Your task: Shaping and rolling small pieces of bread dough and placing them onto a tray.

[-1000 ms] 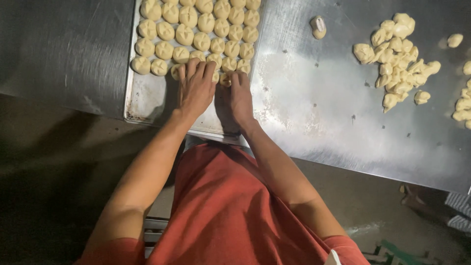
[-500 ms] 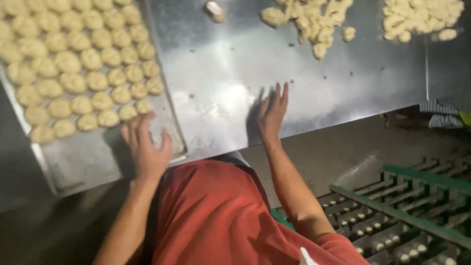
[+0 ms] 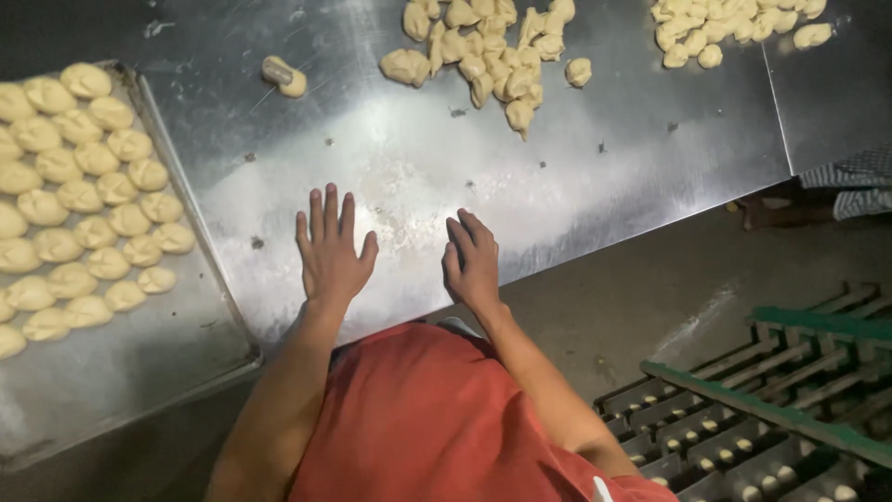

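Note:
My left hand [image 3: 330,249] lies flat on the steel table [image 3: 557,177], fingers spread, holding nothing. My right hand [image 3: 474,260] rests beside it near the table's front edge, fingers loosely curled and empty. A metal baking tray [image 3: 200,307] at the left carries several rows of shaped pale dough pieces [image 3: 88,200]. A heap of rough dough lumps [image 3: 483,56] lies at the far side of the table, well beyond both hands. A single dough lump [image 3: 283,76] sits apart, up and left of my left hand.
A second heap of dough pieces [image 3: 734,28] lies at the top right. A green metal rack with trays of small dough pieces [image 3: 771,409] stands on the floor to the right. A checked cloth [image 3: 855,181] shows at the right edge.
The view has swung right, away from the tray. My left hand left the tray's corner and now lies on the bare table; my right hand drew back toward the front edge.

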